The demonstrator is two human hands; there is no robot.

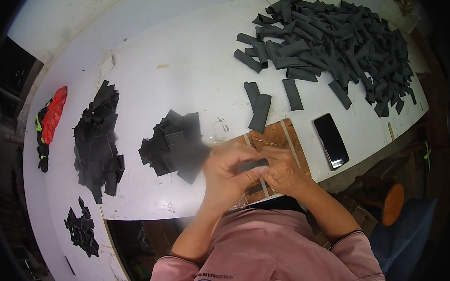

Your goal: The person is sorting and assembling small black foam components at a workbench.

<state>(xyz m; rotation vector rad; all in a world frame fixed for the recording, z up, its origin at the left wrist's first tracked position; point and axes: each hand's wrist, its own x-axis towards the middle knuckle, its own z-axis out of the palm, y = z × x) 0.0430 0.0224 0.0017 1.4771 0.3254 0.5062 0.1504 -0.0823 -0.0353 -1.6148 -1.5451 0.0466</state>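
Note:
My left hand (pixel 225 172) is closed around a small dark grey fabric tube (pixel 253 164), its thumb pressed along the side. Close against it, my right hand (pixel 288 173) has its fingers bent in at the tube's right end; they look pinched on it, though my knuckles partly cover the grip. Both hands are above a brown wooden board (pixel 301 154) at the table's near edge. Just beyond them, two loose grey tubes (pixel 260 113) lie across each other, with a single tube (pixel 293 94) to their right.
A large heap of grey tubes (pixel 327 43) covers the far right of the white table (pixel 191 76). Flat black pieces are stacked in a near pile (pixel 172 146), a longer pile (pixel 97 144) and a small pile (pixel 81 229). A phone (pixel 331 141) lies right; a red plastic bag (pixel 55 115) left.

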